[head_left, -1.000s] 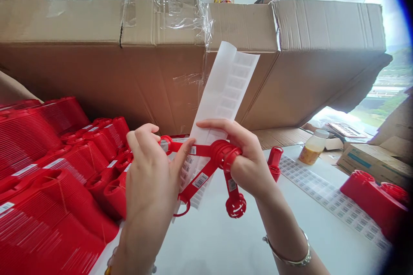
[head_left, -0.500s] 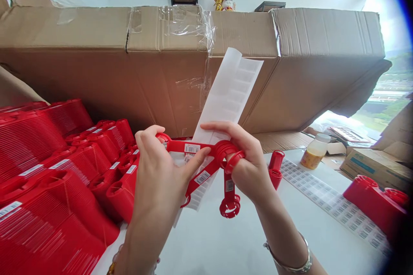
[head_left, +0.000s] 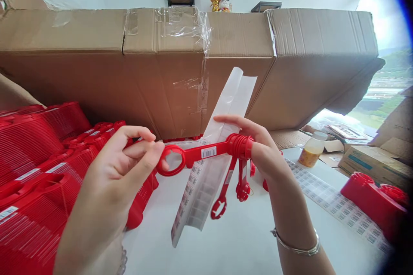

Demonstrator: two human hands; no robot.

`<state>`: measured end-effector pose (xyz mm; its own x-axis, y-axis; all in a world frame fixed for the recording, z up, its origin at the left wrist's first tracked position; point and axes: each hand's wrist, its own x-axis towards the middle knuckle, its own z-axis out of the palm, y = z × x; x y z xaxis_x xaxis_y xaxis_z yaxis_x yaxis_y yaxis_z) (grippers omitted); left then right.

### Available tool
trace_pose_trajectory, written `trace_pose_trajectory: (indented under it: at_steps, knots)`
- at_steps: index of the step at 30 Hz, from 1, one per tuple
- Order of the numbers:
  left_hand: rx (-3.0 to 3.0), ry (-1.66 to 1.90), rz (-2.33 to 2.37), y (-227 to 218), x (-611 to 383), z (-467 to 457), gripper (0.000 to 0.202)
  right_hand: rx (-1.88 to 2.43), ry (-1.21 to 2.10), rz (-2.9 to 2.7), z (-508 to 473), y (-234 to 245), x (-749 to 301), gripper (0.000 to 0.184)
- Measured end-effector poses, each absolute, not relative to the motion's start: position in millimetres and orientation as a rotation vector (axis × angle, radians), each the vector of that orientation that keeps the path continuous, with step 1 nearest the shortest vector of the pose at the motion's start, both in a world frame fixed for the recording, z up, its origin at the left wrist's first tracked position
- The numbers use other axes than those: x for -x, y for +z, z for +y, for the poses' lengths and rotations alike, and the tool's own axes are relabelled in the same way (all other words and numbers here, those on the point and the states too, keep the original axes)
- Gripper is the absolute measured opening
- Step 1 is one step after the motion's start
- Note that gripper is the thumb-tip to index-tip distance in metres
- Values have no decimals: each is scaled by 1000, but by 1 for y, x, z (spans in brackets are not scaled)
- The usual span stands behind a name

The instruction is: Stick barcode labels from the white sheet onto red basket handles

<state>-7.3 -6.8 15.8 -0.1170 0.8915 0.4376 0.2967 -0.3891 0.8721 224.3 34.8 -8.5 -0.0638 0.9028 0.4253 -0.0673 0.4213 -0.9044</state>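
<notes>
My right hand (head_left: 264,154) holds a bundle of red plastic pieces (head_left: 238,148) by their round ends, together with a white label backing sheet (head_left: 209,167) that hangs behind them. One red piece (head_left: 196,157) sticks out level to the left, a barcode label (head_left: 208,152) stuck on its shaft. Others dangle below. My left hand (head_left: 125,167) pinches the ring end (head_left: 171,161) of that level piece between thumb and fingers.
Stacks of red pieces (head_left: 41,172) fill the left side. Large cardboard boxes (head_left: 180,64) wall off the back. A barcode label sheet (head_left: 335,208), a small bottle (head_left: 311,150), a carton (head_left: 371,159) and more red parts (head_left: 374,197) lie on the white table (head_left: 235,245) to the right.
A barcode label went onto one red piece, pressed by my left thumb. That piece now points left, level, and my left hand has slid out to its ring end. The backing sheet dropped lower.
</notes>
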Motion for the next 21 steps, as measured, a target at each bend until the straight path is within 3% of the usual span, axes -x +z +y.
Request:
trace_pose_trajectory:
  at_steps: [8, 13, 21]
  knots:
    - [-1681, 1431, 1171, 12, 10, -12, 42, 711, 1028, -1467, 38, -10, -235, 53]
    - [-1862, 1085, 1290, 10, 18, -3, 33, 609, 1107, -1533, 34, -13, -235, 53]
    - [-2099, 1055, 1440, 2, -2, 13, 31, 671, 924, -1743, 31, -16, -227, 61]
